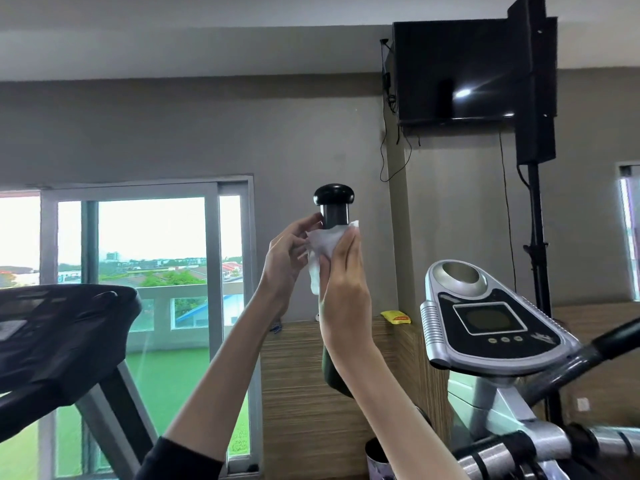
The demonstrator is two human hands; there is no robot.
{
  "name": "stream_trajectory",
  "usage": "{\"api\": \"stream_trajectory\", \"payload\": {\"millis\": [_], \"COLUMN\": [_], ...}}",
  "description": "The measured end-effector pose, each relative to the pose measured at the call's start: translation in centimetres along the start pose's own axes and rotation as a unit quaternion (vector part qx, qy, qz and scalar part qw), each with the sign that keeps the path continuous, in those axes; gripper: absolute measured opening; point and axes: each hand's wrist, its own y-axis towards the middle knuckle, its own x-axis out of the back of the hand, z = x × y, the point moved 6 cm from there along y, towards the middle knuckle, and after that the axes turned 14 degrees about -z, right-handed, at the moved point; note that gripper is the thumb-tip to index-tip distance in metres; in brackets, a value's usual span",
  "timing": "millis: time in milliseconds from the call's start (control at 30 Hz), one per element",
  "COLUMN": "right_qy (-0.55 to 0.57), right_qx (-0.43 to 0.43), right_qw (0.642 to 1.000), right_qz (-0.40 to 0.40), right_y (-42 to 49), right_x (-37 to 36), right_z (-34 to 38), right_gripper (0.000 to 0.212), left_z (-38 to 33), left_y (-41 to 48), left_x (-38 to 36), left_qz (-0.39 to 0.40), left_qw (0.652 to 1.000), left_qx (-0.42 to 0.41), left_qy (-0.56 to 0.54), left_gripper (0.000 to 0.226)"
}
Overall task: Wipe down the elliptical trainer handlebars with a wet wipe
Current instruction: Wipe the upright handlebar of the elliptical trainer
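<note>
At centre: black knob-topped handlebar (334,200), wrapped in white wet wipe (326,240).
Left hand (285,258): wipe held, 9 o'clock.
Right hand (343,282): wipe gripped, 3 o'clock.

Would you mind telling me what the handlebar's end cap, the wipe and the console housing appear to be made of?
The end cap looks like hard black plastic or rubber, smooth with a soft sheen. The wipe seems thin white nonwoven cloth, crumpled and translucent. The console housing is likely silver-painted plastic, given its moulded ribs and glossy black face.
</note>
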Motion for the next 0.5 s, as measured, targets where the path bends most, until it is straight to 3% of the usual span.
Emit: {"api": "stream_trajectory", "payload": {"millis": [200,267,367,500], "right_qy": [-0.052,-0.012,0.016,0.019], "right_qx": [0.029,0.031,0.042,0.023], "right_qw": [0.998,0.999,0.999,1.000], "right_qz": [0.020,0.005,0.005,0.001], "right_y": [-2.6,-4.7,-7.1,-7.3], "right_x": [-0.4,0.3,1.2,0.8], "right_z": [-0.7,-1.2,-1.7,-1.7], "right_gripper": [0.078,0.074,0.064,0.061], "left_z": [-0.7,-1.3,-1.7,-1.6], "left_y": [-0.8,-1.5,-2.0,-1.8], "left_x": [-0.3,-0.3,-0.1,0.1], "left_qz": [0.025,0.026,0.054,0.074], "left_qw": [0.972,0.941,0.867,0.809], "left_qx": [-0.152,-0.246,-0.372,-0.429], "left_qy": [0.175,0.231,0.328,0.395], "left_gripper": [0.044,0.049,0.053,0.056]}}
